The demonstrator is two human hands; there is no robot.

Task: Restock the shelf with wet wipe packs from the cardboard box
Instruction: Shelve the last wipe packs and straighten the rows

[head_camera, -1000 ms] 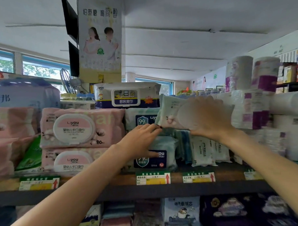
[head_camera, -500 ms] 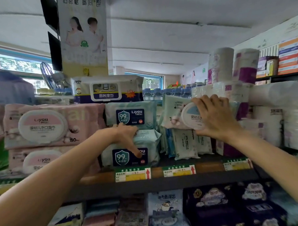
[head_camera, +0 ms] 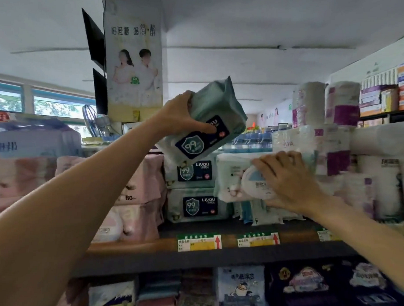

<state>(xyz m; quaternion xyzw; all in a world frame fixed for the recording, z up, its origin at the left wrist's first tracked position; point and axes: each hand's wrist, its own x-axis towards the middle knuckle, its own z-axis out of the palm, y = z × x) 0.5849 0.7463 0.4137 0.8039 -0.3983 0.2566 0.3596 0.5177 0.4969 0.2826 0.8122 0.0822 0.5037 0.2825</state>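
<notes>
My left hand (head_camera: 180, 114) is shut on a teal wet wipe pack (head_camera: 220, 104) with a dark "99" label. It holds the pack tilted in the air above two matching teal packs (head_camera: 195, 189) stacked on the wooden shelf (head_camera: 131, 247). My right hand (head_camera: 289, 179) presses flat, fingers spread, on a pale pack with a round white lid (head_camera: 231, 178), which lies on top of small upright packs (head_camera: 260, 213). The cardboard box is not in view.
Pink wipe packs (head_camera: 142, 184) are stacked left of the teal ones. Wrapped paper rolls (head_camera: 341, 116) tower on the right. Price tags (head_camera: 199, 242) line the shelf edge, and more goods (head_camera: 241, 286) fill the shelf below. A poster-covered pillar (head_camera: 133, 63) rises behind.
My left hand has left the front of the teal stack and now holds a teal pack raised above it. My right hand has stayed on the pale lidded pack.
</notes>
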